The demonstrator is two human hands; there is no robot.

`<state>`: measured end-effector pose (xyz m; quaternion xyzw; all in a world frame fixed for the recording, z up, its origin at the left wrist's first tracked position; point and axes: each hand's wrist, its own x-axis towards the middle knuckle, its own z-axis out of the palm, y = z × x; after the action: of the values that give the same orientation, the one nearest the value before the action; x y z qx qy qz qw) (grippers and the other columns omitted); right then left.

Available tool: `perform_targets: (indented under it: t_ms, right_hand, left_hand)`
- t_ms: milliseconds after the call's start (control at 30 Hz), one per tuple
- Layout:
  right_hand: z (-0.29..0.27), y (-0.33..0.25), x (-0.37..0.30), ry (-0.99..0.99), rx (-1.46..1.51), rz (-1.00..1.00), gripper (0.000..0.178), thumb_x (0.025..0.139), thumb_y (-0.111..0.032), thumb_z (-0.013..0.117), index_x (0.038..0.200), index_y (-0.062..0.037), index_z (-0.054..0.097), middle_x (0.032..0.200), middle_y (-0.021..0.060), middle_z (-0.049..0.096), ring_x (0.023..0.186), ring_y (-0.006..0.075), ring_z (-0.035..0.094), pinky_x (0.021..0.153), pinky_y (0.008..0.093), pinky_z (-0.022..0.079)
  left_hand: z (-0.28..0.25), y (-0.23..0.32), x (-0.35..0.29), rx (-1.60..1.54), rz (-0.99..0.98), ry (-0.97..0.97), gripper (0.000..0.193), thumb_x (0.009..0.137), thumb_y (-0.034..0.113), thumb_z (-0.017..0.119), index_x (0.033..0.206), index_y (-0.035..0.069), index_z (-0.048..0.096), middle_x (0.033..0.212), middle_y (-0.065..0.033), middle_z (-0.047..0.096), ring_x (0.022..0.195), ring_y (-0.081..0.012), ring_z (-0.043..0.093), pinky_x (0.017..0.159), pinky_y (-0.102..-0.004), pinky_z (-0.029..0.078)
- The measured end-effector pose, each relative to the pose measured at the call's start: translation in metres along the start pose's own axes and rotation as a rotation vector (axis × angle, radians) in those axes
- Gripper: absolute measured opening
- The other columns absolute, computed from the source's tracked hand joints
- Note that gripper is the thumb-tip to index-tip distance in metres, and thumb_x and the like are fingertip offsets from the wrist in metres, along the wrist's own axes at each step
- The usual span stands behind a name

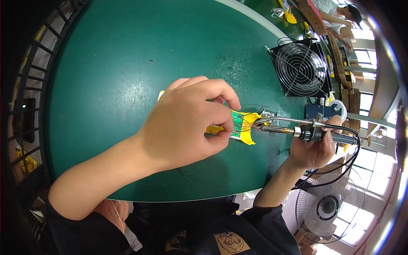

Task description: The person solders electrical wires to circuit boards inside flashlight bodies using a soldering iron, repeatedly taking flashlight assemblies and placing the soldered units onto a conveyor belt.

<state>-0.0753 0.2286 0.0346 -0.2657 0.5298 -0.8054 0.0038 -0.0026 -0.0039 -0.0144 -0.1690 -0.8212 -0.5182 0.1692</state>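
My left hand (187,119) arches over a yellow plastic casing (247,135) with a small green circuit board (236,123) in it. Its thumb and index finger close together at the board's left edge; what sits between the tips is hidden. Thin red and black wires run across the board. In my right hand (312,148) is a soldering iron (304,133), gripped by its dark handle and pointing left. A curved metal tube is clamped along the iron, and the tips of both come close to the casing's right end.
A square black cooling fan (300,68) stands on the green table (114,63) at the far right, near a dark blue stand (321,111). Black cables (355,159) loop from the iron. Beyond the right edge is a large floor fan (328,207). Another person (335,17) works far right.
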Motion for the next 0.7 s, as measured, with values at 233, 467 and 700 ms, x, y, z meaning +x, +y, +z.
perform_targets:
  t_ms: [233,467,700]
  right_hand:
    - [0.008,0.001,-0.005,0.068,-0.224,-0.047,0.018,0.066,-0.01,0.051,0.072,0.0029,0.04,0.07,0.0087,0.038,0.044,0.0125,0.04,0.046,0.0232,0.037]
    - [0.012,0.0,-0.006,-0.093,-0.345,-0.046,0.019,0.068,-0.007,0.045,0.082,-0.0005,0.033,0.076,0.0058,0.033,0.065,0.0112,0.041,0.073,0.0262,0.04]
    - [0.013,0.0,-0.007,-0.032,-0.395,-0.04,0.022,0.068,-0.009,0.046,0.083,0.0,0.033,0.078,0.0062,0.034,0.063,0.0107,0.038,0.071,0.0225,0.036]
  left_hand:
    - [0.002,0.002,0.001,0.026,-0.055,-0.003,0.009,0.055,0.003,0.063,0.058,0.007,0.055,0.081,-0.0007,0.056,0.066,-0.0165,0.053,0.058,-0.0273,0.042]
    - [0.0,0.006,0.004,0.045,-0.118,-0.035,0.009,0.055,0.003,0.062,0.058,0.006,0.055,0.079,-0.002,0.056,0.067,-0.0174,0.053,0.056,-0.0265,0.043]
    - [0.0,0.006,0.006,0.064,-0.102,-0.01,0.008,0.054,0.002,0.062,0.056,0.005,0.055,0.077,-0.0026,0.059,0.066,-0.0175,0.053,0.056,-0.0271,0.043]
